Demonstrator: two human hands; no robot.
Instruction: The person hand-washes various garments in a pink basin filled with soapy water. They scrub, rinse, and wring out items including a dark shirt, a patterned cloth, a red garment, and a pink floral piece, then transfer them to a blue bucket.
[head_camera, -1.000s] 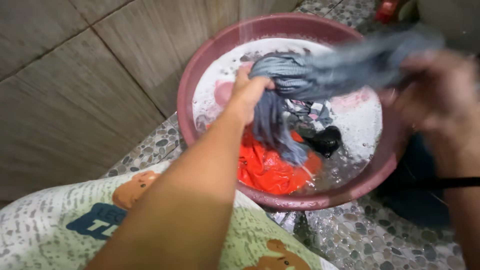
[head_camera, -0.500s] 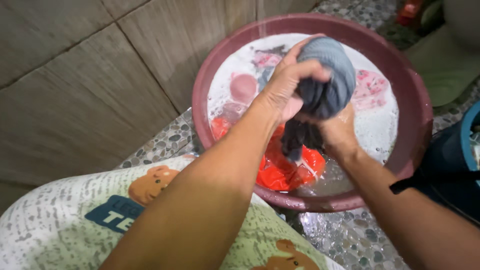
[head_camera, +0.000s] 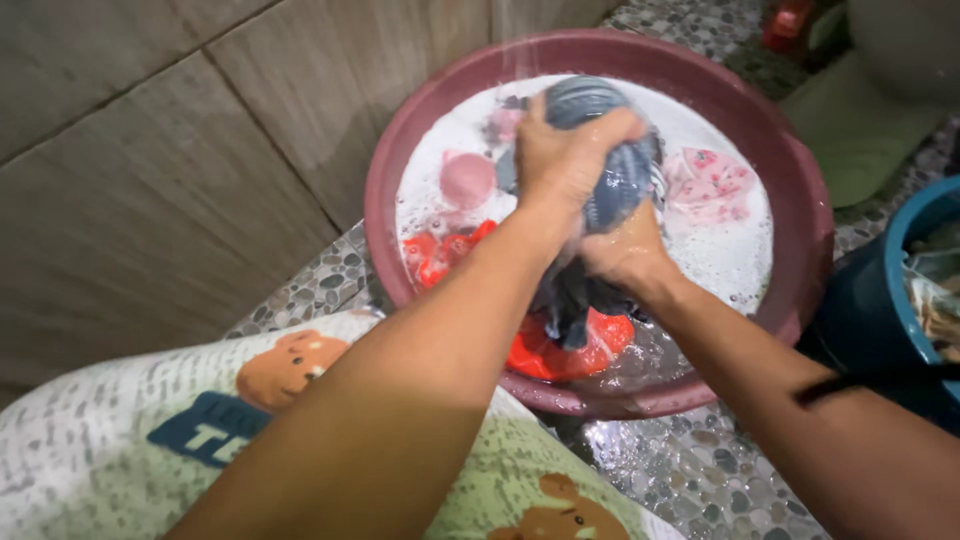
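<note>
Two hands work over a maroon basin (head_camera: 810, 200) of suds beside a tiled wall (head_camera: 150, 150); a blue bucket (head_camera: 900, 260) stands at right. Orange cloth (head_camera: 560, 350) and pink cloth (head_camera: 710, 175) soak around them. Left hand (head_camera: 565, 150) clamps the top of a wet grey garment (head_camera: 610, 190), bunched and dripping above the water; right hand (head_camera: 625, 255) squeezes it below.

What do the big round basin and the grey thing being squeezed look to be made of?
Basin: probably plastic, a smooth maroon moulded rim with a dull sheen. Grey cloth: a ribbed knit fabric, soaked, bunched between the left hand and right hand.
</note>
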